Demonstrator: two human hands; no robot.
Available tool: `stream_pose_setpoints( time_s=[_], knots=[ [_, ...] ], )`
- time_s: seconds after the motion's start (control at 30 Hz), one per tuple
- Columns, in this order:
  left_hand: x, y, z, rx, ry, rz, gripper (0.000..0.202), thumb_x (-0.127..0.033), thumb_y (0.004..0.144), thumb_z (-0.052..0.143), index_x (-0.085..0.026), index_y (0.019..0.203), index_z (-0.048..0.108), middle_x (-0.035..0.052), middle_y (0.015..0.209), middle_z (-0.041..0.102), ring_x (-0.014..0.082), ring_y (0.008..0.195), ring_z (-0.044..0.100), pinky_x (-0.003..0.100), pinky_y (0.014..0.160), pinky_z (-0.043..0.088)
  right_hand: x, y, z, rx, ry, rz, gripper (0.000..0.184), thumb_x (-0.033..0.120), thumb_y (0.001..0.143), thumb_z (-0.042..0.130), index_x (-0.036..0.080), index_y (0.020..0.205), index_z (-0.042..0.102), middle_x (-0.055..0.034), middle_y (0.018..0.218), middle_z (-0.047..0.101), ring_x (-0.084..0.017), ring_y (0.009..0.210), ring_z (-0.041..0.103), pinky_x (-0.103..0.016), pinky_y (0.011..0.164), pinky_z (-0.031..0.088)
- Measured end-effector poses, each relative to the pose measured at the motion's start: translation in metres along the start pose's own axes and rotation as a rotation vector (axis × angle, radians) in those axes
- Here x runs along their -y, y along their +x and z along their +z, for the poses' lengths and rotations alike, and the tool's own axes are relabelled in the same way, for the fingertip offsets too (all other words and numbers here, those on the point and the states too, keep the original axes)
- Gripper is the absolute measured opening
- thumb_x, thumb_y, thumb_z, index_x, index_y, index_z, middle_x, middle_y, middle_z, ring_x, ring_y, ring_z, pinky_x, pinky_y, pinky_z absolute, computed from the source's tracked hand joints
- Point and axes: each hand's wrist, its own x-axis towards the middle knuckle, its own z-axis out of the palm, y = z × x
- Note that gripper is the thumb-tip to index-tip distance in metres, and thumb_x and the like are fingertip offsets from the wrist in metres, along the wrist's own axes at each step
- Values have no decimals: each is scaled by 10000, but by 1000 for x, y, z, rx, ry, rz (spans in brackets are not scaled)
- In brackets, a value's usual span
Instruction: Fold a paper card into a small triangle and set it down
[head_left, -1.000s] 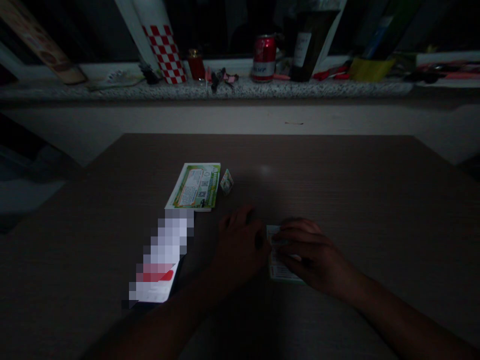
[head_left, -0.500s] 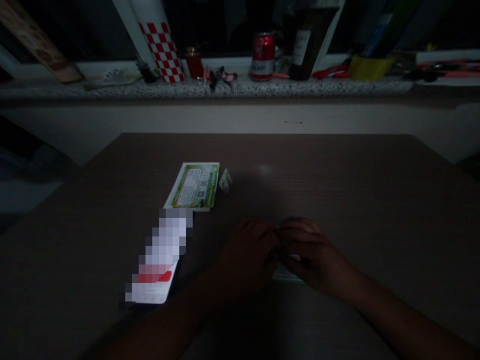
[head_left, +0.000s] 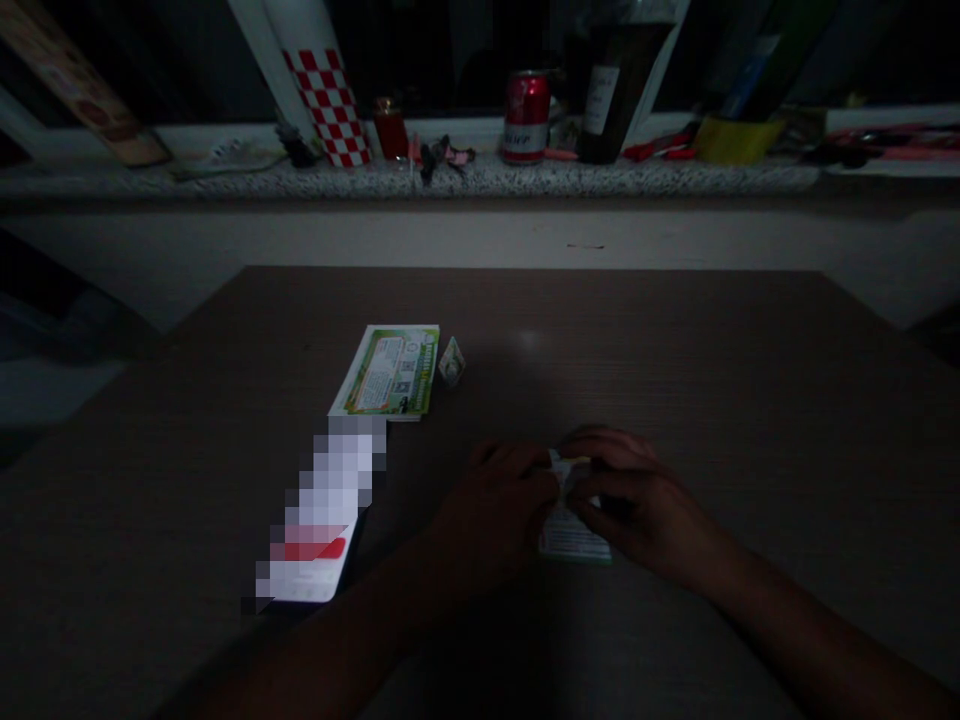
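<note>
A card (head_left: 574,545) is partly covered by the loosely curled left hand (head_left: 499,515) at its left and the half-bent right hand (head_left: 649,505) at its right; whether anything is gripped cannot be told. It is pale, printed, green-edged, its long axis pointed forward between them. Beyond both, a can (head_left: 526,115) is seen, contents hidden.

Printed paper card (head_left: 574,546), printed paper booklet (head_left: 382,375), matt wood-grain tabletop (head_left: 690,350), speckled stone-look windowsill (head_left: 637,182), shiny metal can (head_left: 527,112)
</note>
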Motion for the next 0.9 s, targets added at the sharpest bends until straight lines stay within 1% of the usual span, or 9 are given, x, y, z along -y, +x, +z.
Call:
stream_pose_setpoints(
  time_s=[0.13, 0.27, 0.4, 0.53, 0.63, 0.8, 0.9],
  knots=[
    [0, -1, 0, 18, 12, 0, 197, -161, 888, 536, -229, 1040, 641, 54, 1199, 579, 223, 1137, 510, 404, 1001, 360, -5, -3, -4, 17, -25, 38, 85, 190, 812, 673, 262, 802, 717, -50, 1251, 593, -283, 1202, 511, -511, 978, 418],
    [0, 0, -1, 42, 26, -5, 236, -149, 893, 508, -230, 1080, 628, 70, 1208, 566, 230, 1136, 512, 423, 991, 366, -10, -8, -8, 21, -39, 83, 71, 223, 808, 677, 269, 785, 725, -43, 1312, 561, -296, 1224, 505, -532, 986, 420],
    [0, -2, 0, 45, 50, 5, 313, -149, 902, 498, -266, 1170, 609, 76, 1232, 553, 245, 1162, 500, 454, 1009, 348, -12, -11, -11, 31, -35, 112, 70, 231, 807, 680, 275, 781, 729, -37, 1322, 560, -297, 1230, 506, -538, 988, 423],
    [-1, -4, 1, 41, 77, 20, 379, -168, 909, 507, -317, 1253, 566, 76, 1288, 526, 259, 1190, 479, 480, 1018, 343, -16, -12, -13, 62, -7, 102, 62, 224, 800, 692, 273, 799, 730, -46, 1328, 552, -297, 1241, 500, -545, 989, 430],
    [-1, -5, 1, 31, 92, 19, 392, -159, 905, 512, -320, 1259, 562, 72, 1308, 513, 259, 1195, 470, 470, 1019, 352, -18, -12, -14, 63, -7, 105, 56, 230, 791, 702, 277, 793, 734, -42, 1324, 559, -300, 1246, 504, -540, 981, 442],
    [-1, -4, 1, 68, 99, 22, 416, -142, 892, 510, -319, 1265, 564, 77, 1294, 521, 266, 1183, 483, 489, 1015, 349, -19, -12, -14, 45, 4, 92, 54, 225, 783, 706, 264, 758, 733, -46, 1300, 579, -298, 1223, 526, -529, 978, 450],
    [0, -4, 2, 58, 104, 23, 426, -138, 893, 502, -323, 1272, 563, 81, 1313, 510, 267, 1197, 473, 480, 1010, 357, -20, -11, -14, 20, 20, 124, 72, 216, 802, 681, 259, 764, 725, -50, 1288, 586, -283, 1194, 548, -516, 973, 458]
  ],
)
